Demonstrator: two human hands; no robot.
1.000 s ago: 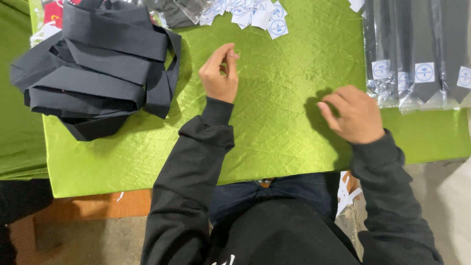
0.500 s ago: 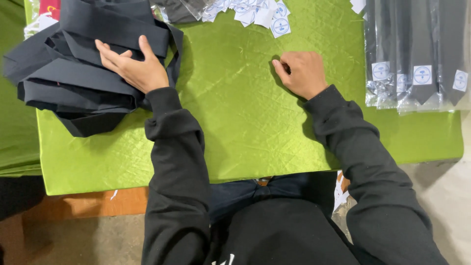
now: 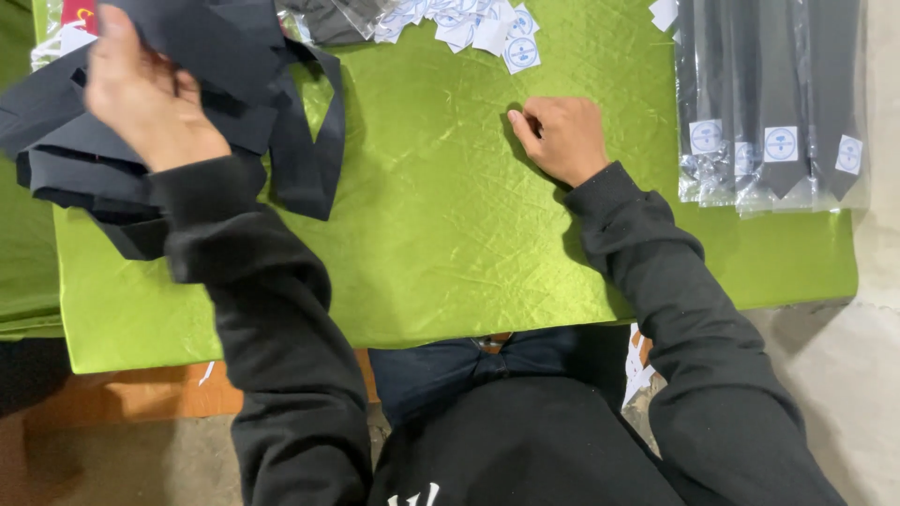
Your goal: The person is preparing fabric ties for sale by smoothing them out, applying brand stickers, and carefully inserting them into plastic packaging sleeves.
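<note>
My left hand grips a dark navy necktie and lifts it off the heap of dark neckties at the left end of the table; one end of the tie hangs down over the cloth. My right hand rests curled on the green cloth near the middle, fingers bent, nothing visible in it. White round-printed labels lie in a loose pile just beyond it at the far edge.
A row of dark neckties in clear plastic sleeves, each with a white sticker, lies at the right end. Clear empty bags sit at the far edge. The table's near edge runs above my lap; concrete floor is at right.
My left hand went from the table's middle to the tie heap and has now closed on a tie and raised it. My right hand slid left to the middle and stayed there.
</note>
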